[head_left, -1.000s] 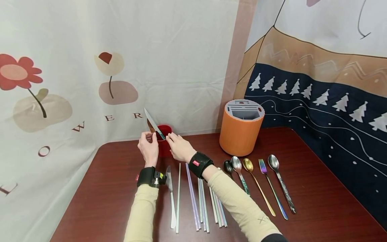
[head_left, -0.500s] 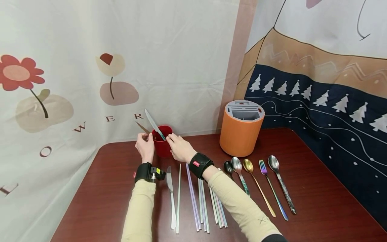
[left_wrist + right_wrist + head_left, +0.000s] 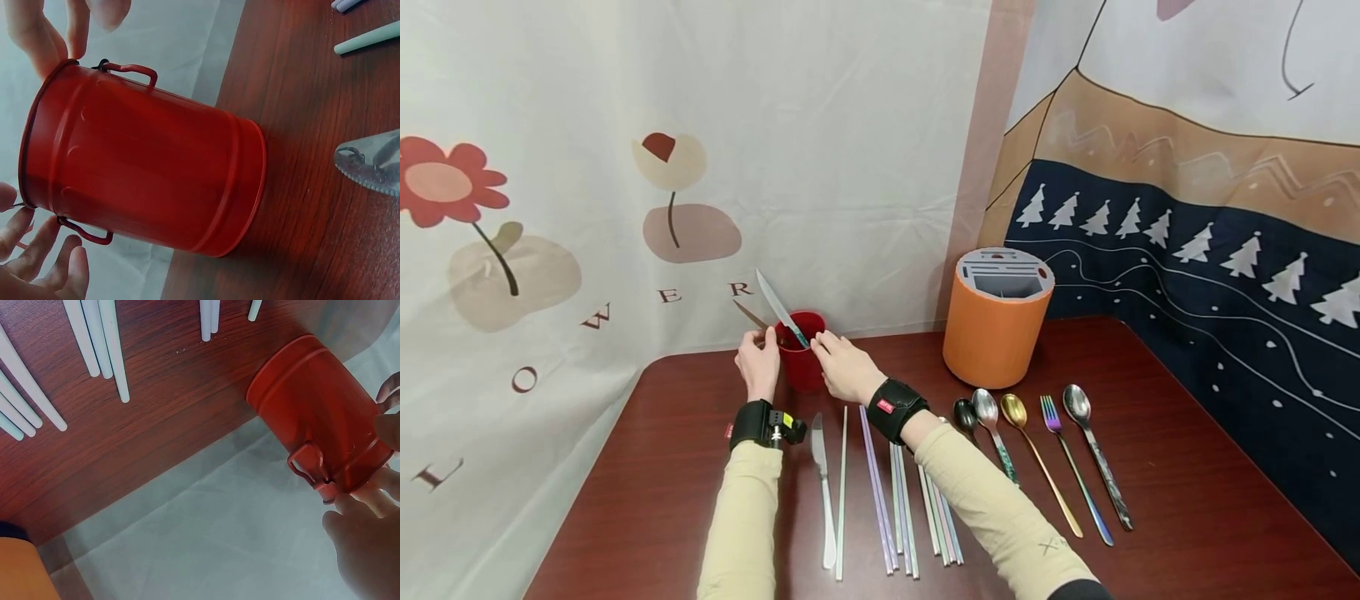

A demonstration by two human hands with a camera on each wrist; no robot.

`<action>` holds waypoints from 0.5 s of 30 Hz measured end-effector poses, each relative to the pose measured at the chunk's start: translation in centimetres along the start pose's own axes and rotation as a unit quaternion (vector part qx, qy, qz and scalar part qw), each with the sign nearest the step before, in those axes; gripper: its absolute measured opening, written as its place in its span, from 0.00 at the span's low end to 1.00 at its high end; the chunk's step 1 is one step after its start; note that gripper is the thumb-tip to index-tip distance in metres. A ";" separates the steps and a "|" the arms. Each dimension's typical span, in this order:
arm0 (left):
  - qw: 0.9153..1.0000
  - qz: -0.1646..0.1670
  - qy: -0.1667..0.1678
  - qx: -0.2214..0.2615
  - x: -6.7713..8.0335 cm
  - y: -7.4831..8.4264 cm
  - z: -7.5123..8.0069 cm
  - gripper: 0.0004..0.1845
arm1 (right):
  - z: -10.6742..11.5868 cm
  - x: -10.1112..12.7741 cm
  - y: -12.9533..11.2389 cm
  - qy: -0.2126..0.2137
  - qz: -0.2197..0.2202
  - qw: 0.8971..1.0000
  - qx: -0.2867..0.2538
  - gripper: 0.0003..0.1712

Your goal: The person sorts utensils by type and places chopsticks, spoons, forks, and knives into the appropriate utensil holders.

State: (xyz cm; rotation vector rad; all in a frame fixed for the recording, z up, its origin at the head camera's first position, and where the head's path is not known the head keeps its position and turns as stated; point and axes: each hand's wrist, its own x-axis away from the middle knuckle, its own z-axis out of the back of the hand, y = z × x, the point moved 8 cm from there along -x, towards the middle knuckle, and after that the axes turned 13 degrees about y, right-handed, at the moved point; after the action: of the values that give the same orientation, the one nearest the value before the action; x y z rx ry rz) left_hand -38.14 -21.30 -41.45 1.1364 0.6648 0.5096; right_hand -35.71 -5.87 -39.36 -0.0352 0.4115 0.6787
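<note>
A red metal pail [image 3: 802, 371] with two small side handles stands upright on the table. A silver-bladed knife [image 3: 778, 300] with a green patterned handle leans out of it to the upper left. At the pail's left rim, my left hand [image 3: 758, 362] pinches a brown-gold knife [image 3: 749, 314], whose blade points up and left; its lower end is hidden. My right hand [image 3: 847, 367] holds the pail's right rim with curled fingertips. In the left wrist view, the pail [image 3: 144, 162] has a hand on either side of its rim.
A table knife [image 3: 823, 492] and several chopsticks [image 3: 876, 492] lie in front. To the right are several spoons [image 3: 1078, 404] and a rainbow fork [image 3: 1052, 414]. An orange cylindrical holder [image 3: 996, 333] with a slotted grey top stands behind them. Curtains hang along the table's back edge.
My left hand has shifted slightly left, tilting the brown-gold knife's blade further out to the left. The right hand and the silver-bladed knife have stayed nearly in place.
</note>
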 end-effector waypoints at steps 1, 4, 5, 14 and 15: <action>1.000 0.000 -0.007 -0.002 0.0 0.0 0.0 0.20 | 0.0 0.0 0.0 0.001 0.001 1.000 0.002 0.31; 1.000 0.001 -0.030 -0.010 0.2 0.0 -0.1 0.20 | 0.0 0.0 0.1 -0.001 -0.001 1.000 0.004 0.31; 0.999 -0.002 -0.035 -0.015 0.2 0.0 -0.1 0.20 | 0.0 0.0 0.1 -0.001 0.000 1.000 0.004 0.31; 0.997 -0.013 -0.061 -0.041 1.4 -0.9 0.4 0.22 | 0.0 0.0 0.1 0.003 -0.004 1.000 0.000 0.31; 0.997 -0.009 -0.066 -0.044 1.6 -1.1 0.4 0.22 | 0.0 0.0 0.1 0.006 -0.005 1.000 0.000 0.31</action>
State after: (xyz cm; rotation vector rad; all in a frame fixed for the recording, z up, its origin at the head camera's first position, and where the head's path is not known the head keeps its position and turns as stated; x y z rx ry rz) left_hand -36.68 -20.86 -42.76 1.0698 0.5327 0.4404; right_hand -35.78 -5.81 -39.38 -0.0417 0.4219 0.6698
